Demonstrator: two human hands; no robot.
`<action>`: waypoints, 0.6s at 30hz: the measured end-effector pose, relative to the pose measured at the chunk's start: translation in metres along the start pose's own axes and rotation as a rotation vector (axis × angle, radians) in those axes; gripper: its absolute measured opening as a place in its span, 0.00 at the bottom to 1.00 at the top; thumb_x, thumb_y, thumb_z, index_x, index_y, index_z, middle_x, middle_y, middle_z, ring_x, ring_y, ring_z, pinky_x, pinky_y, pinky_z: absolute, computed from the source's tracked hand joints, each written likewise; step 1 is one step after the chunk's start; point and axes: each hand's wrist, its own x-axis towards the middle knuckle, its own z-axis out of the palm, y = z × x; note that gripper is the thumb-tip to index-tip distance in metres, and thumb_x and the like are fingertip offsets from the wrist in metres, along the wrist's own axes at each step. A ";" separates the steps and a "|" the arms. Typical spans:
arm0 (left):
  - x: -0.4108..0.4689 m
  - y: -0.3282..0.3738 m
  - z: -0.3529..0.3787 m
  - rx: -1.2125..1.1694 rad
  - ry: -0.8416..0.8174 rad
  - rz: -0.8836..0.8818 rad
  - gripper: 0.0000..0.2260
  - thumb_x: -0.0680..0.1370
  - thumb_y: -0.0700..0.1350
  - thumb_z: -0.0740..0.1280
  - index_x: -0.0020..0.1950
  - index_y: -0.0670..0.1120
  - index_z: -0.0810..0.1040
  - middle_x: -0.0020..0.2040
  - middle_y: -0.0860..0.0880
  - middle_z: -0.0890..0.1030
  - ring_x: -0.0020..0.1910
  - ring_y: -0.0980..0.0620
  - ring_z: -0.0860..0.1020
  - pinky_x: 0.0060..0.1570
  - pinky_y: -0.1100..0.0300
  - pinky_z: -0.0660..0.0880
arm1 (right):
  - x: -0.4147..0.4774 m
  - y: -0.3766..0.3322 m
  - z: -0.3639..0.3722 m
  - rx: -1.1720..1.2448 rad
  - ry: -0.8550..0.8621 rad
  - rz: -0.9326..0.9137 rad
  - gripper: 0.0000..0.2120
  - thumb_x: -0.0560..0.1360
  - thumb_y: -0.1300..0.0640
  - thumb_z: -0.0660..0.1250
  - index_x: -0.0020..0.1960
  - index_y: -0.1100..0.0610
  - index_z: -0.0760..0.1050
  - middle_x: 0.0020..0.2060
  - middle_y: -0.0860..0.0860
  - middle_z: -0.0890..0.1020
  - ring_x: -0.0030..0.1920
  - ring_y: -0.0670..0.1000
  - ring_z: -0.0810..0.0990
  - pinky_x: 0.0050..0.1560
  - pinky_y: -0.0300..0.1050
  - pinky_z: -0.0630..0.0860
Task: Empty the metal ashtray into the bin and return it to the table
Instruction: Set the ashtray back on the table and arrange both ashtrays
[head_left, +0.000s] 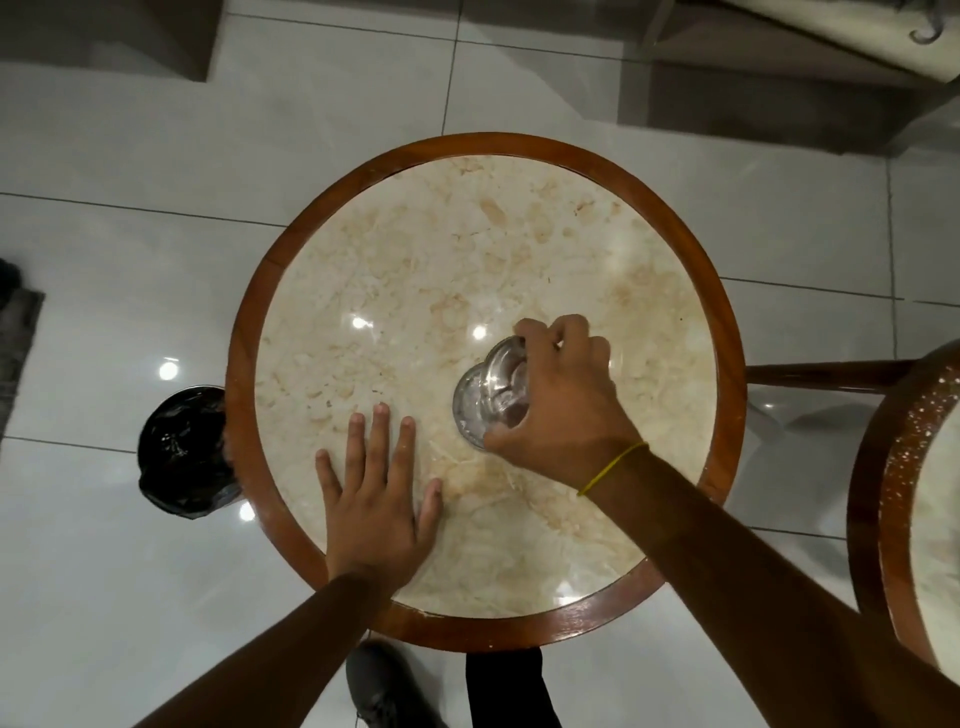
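Observation:
A shiny metal ashtray (485, 395) sits on the round marble table (415, 249), right of the middle. My right hand (563, 402) covers its right half from above, fingers curled over the rim and thumb at its near edge. My left hand (376, 493) lies flat on the tabletop with fingers spread, a little to the left of the ashtray. A small bin (182, 452) lined with a black bag stands on the floor at the table's left edge, partly hidden under the wooden rim.
A second round table (883, 499) with the same wooden rim pokes in at the right. My grey shoe (382, 686) and dark trouser leg show below the near edge. White glossy floor tiles surround the table; a grey mat lies at far left.

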 end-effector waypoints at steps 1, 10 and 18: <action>0.000 0.000 0.000 0.005 -0.006 -0.005 0.35 0.86 0.65 0.50 0.90 0.49 0.53 0.91 0.46 0.47 0.90 0.43 0.44 0.84 0.30 0.45 | 0.000 -0.008 0.006 -0.034 -0.020 -0.016 0.44 0.58 0.44 0.72 0.72 0.50 0.63 0.62 0.53 0.64 0.61 0.58 0.66 0.53 0.58 0.79; 0.001 0.001 -0.002 -0.009 0.002 -0.004 0.35 0.86 0.65 0.51 0.90 0.49 0.56 0.90 0.44 0.51 0.90 0.41 0.46 0.84 0.29 0.48 | 0.004 -0.022 0.039 -0.260 -0.111 -0.074 0.49 0.56 0.43 0.72 0.74 0.53 0.62 0.65 0.55 0.65 0.61 0.60 0.67 0.53 0.59 0.77; 0.002 0.001 -0.003 -0.018 0.002 -0.016 0.35 0.86 0.66 0.51 0.89 0.50 0.56 0.90 0.45 0.52 0.90 0.41 0.48 0.84 0.29 0.49 | 0.003 -0.020 0.047 -0.315 -0.102 -0.092 0.49 0.55 0.43 0.73 0.73 0.54 0.64 0.64 0.56 0.66 0.59 0.60 0.68 0.52 0.57 0.78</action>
